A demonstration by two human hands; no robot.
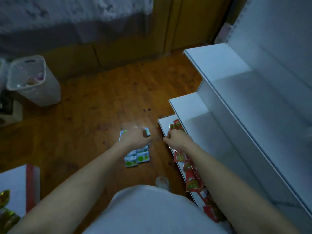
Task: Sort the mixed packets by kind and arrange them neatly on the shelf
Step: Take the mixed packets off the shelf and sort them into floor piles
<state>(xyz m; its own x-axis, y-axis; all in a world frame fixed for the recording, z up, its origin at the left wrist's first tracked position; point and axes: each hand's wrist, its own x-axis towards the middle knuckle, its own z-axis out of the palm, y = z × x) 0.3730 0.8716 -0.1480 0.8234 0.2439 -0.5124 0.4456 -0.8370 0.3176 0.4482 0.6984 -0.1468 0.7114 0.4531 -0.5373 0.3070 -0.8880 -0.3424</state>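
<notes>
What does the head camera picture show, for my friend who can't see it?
Seen from above, a person's left hand holds green-and-white packets over a wooden floor, with more lying just below. Their right hand reaches to red packets heaped along the lowest white shelf. A white bin stands at far left.

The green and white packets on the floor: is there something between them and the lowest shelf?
Only bare floor separates the green and white packets from the lowest shelf; red packets already cover most of it.
</notes>
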